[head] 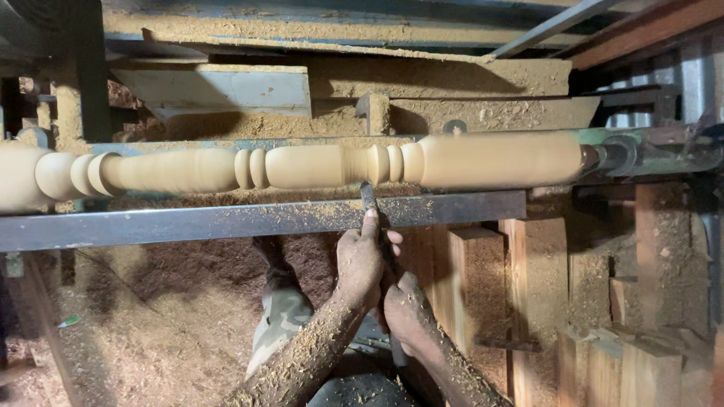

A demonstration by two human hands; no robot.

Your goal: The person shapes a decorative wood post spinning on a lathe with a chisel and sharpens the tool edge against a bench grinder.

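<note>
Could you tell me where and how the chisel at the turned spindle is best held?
By its shaft below the metal rest bar, from underneath: the chisel tip leans over the bar onto the wooden spindle. The left hand has its grip high, the right hand lower.

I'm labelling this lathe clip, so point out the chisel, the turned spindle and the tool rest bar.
chisel (369, 198): head view, its blade near the tip.
turned spindle (302, 166): head view, its smooth middle section.
tool rest bar (188, 222): head view, its front face.

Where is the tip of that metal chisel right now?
In the head view, the chisel tip sits just right of centre, resting across the dark metal rail and meeting the underside of the pale wooden spindle, just above the left hand.
</note>
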